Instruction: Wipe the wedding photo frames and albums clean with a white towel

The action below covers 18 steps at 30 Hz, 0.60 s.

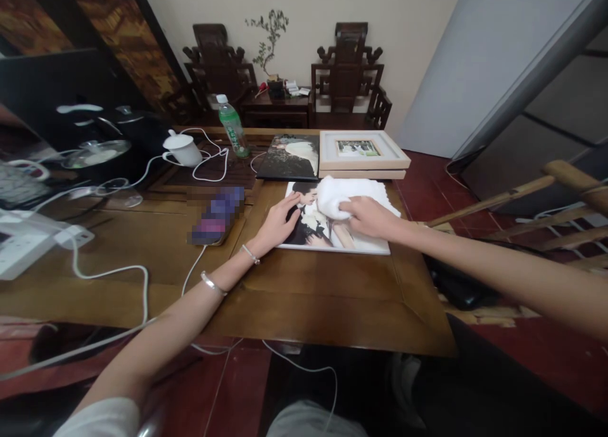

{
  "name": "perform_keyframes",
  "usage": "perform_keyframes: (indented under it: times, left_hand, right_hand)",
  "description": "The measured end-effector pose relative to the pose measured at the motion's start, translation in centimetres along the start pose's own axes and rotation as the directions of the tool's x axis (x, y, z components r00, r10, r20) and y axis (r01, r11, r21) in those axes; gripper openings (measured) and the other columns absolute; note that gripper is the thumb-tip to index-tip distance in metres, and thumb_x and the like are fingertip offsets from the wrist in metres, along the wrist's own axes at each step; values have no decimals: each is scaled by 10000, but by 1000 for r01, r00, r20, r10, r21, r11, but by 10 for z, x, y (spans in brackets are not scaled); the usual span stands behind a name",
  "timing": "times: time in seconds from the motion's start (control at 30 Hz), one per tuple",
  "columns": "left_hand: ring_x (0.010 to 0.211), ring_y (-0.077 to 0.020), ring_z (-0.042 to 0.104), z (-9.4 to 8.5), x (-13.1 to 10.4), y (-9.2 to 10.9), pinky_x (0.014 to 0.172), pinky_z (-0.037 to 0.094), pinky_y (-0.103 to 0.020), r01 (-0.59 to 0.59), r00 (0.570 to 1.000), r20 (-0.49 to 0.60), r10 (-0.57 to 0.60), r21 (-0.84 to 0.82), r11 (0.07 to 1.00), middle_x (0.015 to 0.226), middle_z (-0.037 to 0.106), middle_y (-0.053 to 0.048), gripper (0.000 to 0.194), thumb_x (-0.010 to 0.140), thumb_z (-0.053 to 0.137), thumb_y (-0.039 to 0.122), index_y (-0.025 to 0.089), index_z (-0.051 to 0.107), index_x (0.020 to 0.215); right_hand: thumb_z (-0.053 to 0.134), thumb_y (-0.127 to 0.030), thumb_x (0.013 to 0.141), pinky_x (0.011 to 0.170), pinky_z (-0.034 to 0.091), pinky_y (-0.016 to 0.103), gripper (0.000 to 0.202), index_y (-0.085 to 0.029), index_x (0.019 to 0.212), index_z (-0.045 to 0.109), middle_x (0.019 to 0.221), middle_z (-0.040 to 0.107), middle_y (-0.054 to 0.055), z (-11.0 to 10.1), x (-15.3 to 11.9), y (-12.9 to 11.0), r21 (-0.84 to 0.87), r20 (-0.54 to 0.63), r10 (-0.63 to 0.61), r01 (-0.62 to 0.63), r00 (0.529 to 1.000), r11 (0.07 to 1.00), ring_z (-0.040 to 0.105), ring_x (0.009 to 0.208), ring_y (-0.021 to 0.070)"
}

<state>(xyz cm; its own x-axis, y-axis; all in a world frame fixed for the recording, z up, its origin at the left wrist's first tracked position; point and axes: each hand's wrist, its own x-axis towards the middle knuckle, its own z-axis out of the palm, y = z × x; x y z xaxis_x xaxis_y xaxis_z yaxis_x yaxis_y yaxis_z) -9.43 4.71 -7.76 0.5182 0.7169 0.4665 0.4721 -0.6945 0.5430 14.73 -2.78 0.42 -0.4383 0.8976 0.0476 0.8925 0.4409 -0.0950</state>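
A photo panel (311,233) with a picture of people lies flat on the wooden table (304,310). On its left edge rests my left hand (280,221), fingers spread and holding nothing. My right hand (368,216) is closed on a bunched white cloth (332,196), which lies against the panel's upper middle. Part of the picture is hidden under the cloth and my right hand. Just behind the panel are a dark photo panel (291,157) and, to its right, stacked light wooden frames (392,151).
A phone (218,215) with a cable lies left of my left hand. Farther back stand a green-labelled bottle (232,126) and a white lidded cup (184,151). White cables and a power strip (23,247) spread over the left side. A wooden chair (503,199) is at right.
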Motion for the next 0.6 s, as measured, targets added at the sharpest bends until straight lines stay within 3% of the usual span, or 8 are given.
perform_keyframes:
  times: [0.13, 0.23, 0.33, 0.47, 0.6]
  left_hand:
    - [1263, -248, 571, -4, 0, 6, 1122, 403, -462, -19, 1000, -6, 19, -23, 1000, 1324, 633, -102, 355, 941, 462, 298, 166, 663, 1204]
    - [1169, -257, 633, -6, 0, 8, 1061, 462, -451, -1, 1000, 2, 1, -4, 1000, 1232, 690, -90, 331, 933, 469, 301, 184, 691, 1150]
    - [1095, -262, 665, -6, 0, 8, 1012, 497, -440, 9, 1000, 17, -9, 15, 1000, 1171, 715, -83, 323, 931, 470, 311, 190, 700, 1122]
    - [1141, -261, 648, -5, -1, 5, 1042, 479, -448, -1, 1000, 0, 1, 5, 1000, 1205, 703, -79, 317, 925, 485, 306, 191, 694, 1134]
    - [1275, -253, 563, -3, -1, 4, 1127, 401, -463, -23, 1000, 1, 23, -33, 999, 1336, 626, -87, 345, 928, 487, 294, 185, 663, 1204]
  right_hand:
    - [493, -90, 740, 638, 348, 255, 181, -146, 834, 637, 808, 671, 81, -6, 45, -6, 194, -13, 40, -36, 999, 980, 559, 735, 189]
    - [484, -69, 711, 640, 341, 244, 249, -143, 884, 646, 882, 684, 70, -12, 75, -21, 305, -22, 19, -11, 1000, 952, 570, 773, 186]
    - [460, -50, 701, 652, 334, 251, 295, -138, 903, 656, 914, 682, 72, -17, 92, -28, 311, -11, -38, 39, 999, 949, 568, 790, 187]
    - [457, -59, 693, 663, 337, 272, 275, -132, 880, 645, 901, 677, 87, -23, 88, -17, 294, 62, -23, 4, 998, 956, 558, 776, 197]
    - [445, -81, 708, 687, 343, 296, 237, -134, 853, 624, 916, 661, 105, -30, 61, 17, 240, 81, 62, -80, 995, 968, 549, 786, 208]
